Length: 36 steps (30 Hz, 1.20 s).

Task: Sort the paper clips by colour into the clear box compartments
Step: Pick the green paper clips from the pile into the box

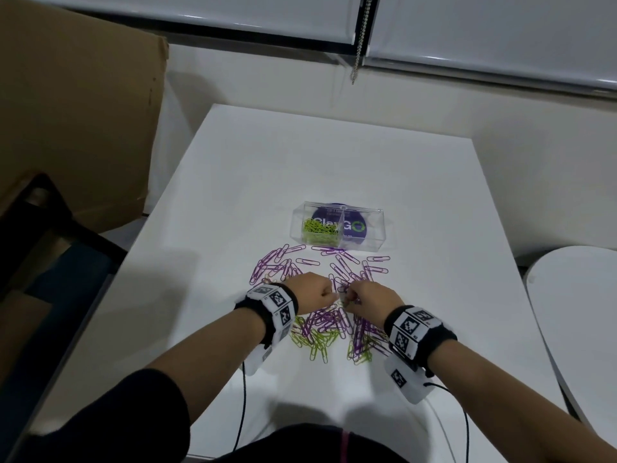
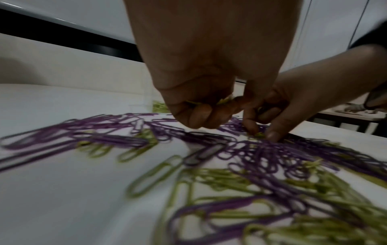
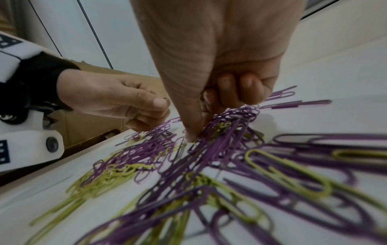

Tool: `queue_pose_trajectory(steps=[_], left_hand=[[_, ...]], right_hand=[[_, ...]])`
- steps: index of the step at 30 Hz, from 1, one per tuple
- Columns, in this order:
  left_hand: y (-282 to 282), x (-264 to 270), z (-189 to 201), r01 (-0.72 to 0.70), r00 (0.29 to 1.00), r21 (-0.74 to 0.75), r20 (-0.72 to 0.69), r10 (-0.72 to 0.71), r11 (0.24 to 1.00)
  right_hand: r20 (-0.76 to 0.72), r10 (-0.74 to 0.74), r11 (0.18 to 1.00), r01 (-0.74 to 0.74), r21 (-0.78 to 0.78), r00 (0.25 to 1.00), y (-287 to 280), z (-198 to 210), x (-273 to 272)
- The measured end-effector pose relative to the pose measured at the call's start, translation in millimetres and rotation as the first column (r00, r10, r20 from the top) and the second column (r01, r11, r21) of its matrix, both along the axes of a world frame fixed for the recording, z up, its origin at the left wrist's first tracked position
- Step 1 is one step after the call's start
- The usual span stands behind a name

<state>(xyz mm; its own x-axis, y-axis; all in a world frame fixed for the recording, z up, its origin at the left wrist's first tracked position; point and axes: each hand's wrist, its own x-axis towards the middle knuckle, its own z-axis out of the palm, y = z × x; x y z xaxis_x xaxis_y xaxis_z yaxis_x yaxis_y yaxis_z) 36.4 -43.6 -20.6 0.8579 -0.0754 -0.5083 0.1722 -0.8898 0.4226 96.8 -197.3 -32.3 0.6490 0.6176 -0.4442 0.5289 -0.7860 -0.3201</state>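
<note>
Paper clips [image 1: 334, 315] lie in a big messy pile of purple and green on the white table [image 1: 233, 182], near its front edge. Purple ones spread toward the back of the pile, and green ones lie mostly at the front. The clear box [image 1: 338, 230] stands just behind the pile, near the middle of the table. Its left compartment holds green clips [image 1: 319, 230].

Both hands are over the middle of the pile, close together. The left hand [image 2: 201, 92] has its fingers curled in, with bits of green clips [image 2: 224, 100] showing inside them. The right hand [image 3: 211, 79] pinches down into the pile with its thumb and fingers, where a green clip [image 2: 259, 134] lies among purple ones.

A brown cardboard box [image 1: 76, 108] stands beside the table's left edge.
</note>
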Motion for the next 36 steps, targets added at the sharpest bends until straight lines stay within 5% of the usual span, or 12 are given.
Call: queue_pose_trajectory(steps=[9, 14, 19, 24, 32, 36], left_hand=[[-21, 9, -4, 0.048, 0.991, 0.129, 0.118, -0.063, 0.991], [-8, 7, -6, -0.041, 0.983, 0.058, 0.182, 0.03, 0.998], [27, -6, -11, -0.099, 0.988, -0.028, 0.112, 0.102, 0.995], [55, -16, -10, -0.133, 0.99, -0.001, 0.051, 0.133, 0.991], [22, -10, -9, 0.04, 0.997, 0.056, 0.067, -0.043, 0.998], [-12, 3, -7, 0.137, 0.983, 0.085, 0.114, -0.146, 0.987]], right_hand=[[-0.074, 0.014, 0.999, -0.011, 0.044, 0.997, -9, -1, 2], [-0.286, -0.176, 0.92, 0.261, 0.292, 0.942, -19, 13, 22], [-0.502, -0.236, 0.804, 0.457, 0.379, 0.832, -25, 19, 34], [-0.547, -0.214, 0.789, 0.473, 0.391, 0.809, -21, 18, 31], [-0.594, -0.232, 0.799, 0.5, 0.335, 0.77, -22, 15, 25], [-0.67, -0.303, 0.745, 0.607, 0.278, 0.678, -30, 13, 27]])
